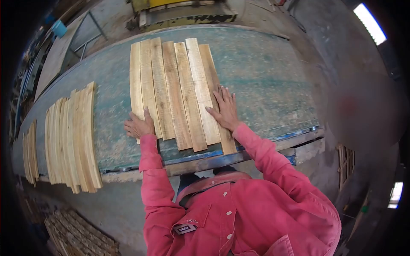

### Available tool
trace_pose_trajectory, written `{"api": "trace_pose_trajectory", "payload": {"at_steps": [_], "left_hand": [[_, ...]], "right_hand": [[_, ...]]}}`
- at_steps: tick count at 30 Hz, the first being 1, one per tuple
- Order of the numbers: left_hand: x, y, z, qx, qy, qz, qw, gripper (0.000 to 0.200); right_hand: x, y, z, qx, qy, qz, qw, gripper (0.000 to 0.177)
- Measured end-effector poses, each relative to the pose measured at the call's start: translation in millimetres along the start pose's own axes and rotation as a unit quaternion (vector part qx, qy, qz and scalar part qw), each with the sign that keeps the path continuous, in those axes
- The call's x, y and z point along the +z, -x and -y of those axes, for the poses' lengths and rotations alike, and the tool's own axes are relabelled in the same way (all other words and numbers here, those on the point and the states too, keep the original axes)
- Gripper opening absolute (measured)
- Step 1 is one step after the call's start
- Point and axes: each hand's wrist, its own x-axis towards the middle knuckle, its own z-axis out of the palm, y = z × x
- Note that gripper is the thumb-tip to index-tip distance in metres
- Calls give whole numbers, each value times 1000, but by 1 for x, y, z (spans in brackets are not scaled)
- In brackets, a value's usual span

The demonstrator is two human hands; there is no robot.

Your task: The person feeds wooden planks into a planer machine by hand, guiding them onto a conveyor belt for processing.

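Observation:
Several narrow wooden slats (185, 91) lie side by side on a worn green tabletop (265, 81), their ends uneven. My left hand (140, 125) rests at the near left edge of the row, thumb and fingers apart on the leftmost slat (135, 81). At the other side, my right hand (226, 109) lies with spread fingers over the rightmost slat (228, 145), thumb reaching toward the paler slat (205, 98) beside it. That rightmost slat sticks out nearest to me, past the others. Neither hand is wrapped around a slat.
To the left on the table lie a larger group of slats (70, 141) and a smaller one (30, 153). Stacked wood (81, 232) sits on the floor below left. A yellow-topped machine (183, 13) stands beyond the table; a blue container (59, 28) is at far left.

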Motion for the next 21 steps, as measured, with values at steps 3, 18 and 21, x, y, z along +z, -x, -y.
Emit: {"api": "trace_pose_trajectory", "payload": {"at_steps": [3,18,21], "left_hand": [[16,13,-33,22,-12,24,999,74],[-37,167,-89,522,2,159,838,72],[-34,158,-99,509,7,147,848,66]], "right_hand": [[-16,-13,-36,33,-7,47,998,94],[-82,86,-58,-28,-123,97,987,101],[-78,67,-73,2,-95,92,991,100]]}}
